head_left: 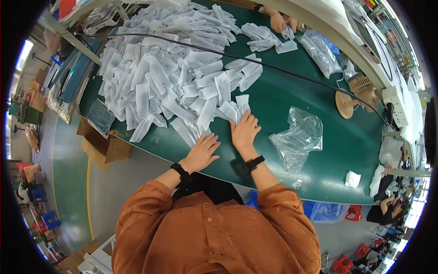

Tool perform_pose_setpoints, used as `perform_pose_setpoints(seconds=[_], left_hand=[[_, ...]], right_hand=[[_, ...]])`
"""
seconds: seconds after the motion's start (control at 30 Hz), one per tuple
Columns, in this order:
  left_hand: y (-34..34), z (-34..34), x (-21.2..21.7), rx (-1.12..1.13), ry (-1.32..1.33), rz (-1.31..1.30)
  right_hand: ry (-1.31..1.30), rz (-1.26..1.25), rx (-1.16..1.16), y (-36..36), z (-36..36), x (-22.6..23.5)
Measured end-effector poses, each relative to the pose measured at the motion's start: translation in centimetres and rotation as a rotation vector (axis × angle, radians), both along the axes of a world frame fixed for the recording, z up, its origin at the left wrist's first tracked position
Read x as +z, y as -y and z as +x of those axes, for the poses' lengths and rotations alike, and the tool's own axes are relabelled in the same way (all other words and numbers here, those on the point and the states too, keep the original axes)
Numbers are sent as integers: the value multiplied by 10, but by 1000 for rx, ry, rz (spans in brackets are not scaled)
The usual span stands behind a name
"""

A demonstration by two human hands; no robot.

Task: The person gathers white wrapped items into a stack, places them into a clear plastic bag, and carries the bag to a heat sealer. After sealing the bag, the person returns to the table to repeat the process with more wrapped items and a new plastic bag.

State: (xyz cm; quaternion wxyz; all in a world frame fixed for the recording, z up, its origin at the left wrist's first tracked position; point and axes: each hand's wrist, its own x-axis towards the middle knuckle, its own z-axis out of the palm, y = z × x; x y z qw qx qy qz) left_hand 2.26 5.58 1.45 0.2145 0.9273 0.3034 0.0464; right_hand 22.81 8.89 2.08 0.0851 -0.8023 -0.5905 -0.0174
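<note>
A large heap of narrow, frosted white plastic sleeves (155, 73) spreads over the green table (273, 91). At the heap's near edge my left hand (200, 153) lies flat with its fingers apart, its tips beside a few sleeves. My right hand (245, 131) is to the right and a little farther in. Its fingers are stretched out over the sleeves at the heap's near right end, touching them. Neither hand is closed round anything. What the sleeves contain, if anything, I cannot tell.
A crumpled clear plastic bag (301, 134) lies right of my right hand. Across the table, another person's hands (278, 23) handle a smaller pile of sleeves (262, 37). A black cable (273, 67) crosses above. A small fan (351, 98) stands far right; a cardboard box (107, 148) is below left.
</note>
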Motion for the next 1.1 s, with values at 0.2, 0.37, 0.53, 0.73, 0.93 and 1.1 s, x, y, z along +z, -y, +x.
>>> perform_pose_setpoints(seconds=[0.2, 0.37, 0.53, 0.73, 0.93, 1.1], left_hand=[[1, 4, 16, 204, 484, -414], [-18, -16, 1, -37, 450, -284], [-37, -18, -10, -198, 370, -227], [-12, -27, 11, -114, 475, -112], [56, 18, 37, -168, 552, -117], [107, 83, 7, 44, 456, -28]], right_hand=[[-358, -104, -218, 73, -60, -9], [-540, -46, 23, 109, -34, -18], [-370, 136, 242, 79, -7, 31], [-393, 75, 327, 110, 33, -21], [-702, 49, 232, 159, 59, -14], [-1282, -84, -21, 192, 101, -32]])
